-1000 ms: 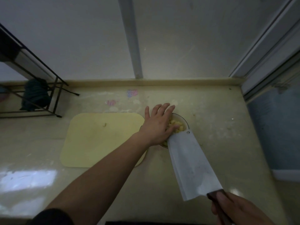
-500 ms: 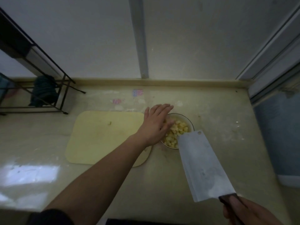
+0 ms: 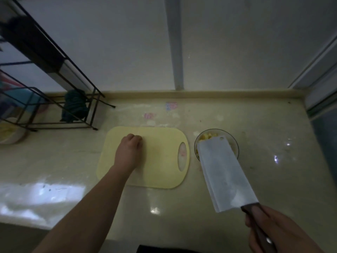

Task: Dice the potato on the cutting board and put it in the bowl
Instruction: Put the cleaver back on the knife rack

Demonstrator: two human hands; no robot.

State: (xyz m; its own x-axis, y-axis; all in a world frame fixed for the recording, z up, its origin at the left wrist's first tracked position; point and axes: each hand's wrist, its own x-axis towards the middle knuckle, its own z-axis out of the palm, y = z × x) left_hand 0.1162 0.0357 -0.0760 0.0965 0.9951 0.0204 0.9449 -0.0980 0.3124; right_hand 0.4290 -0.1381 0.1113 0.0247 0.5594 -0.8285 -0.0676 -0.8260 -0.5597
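Observation:
A pale yellow cutting board (image 3: 160,161) lies on the counter. My left hand (image 3: 129,152) rests on the board's upper left part, its fingers curled down and the fingertips hidden. The small scrap that lay there is not visible. To the right of the board stands a glass bowl (image 3: 235,141) holding diced potato (image 3: 206,136). My right hand (image 3: 273,232) grips the dark handle of a cleaver (image 3: 224,176). The wide blade slants up and left, and its tip covers the bowl's near side.
A black wire rack (image 3: 54,99) stands at the back left with a dark green cloth (image 3: 73,106) under it. A pale bowl (image 3: 11,134) sits at the far left edge. A wall backs the counter, and a window frame borders it on the right.
My left hand left the bowl and moved left onto the cutting board, curling its fingers over the small scrap. The cleaver stayed near the bowl. The view shifted right.

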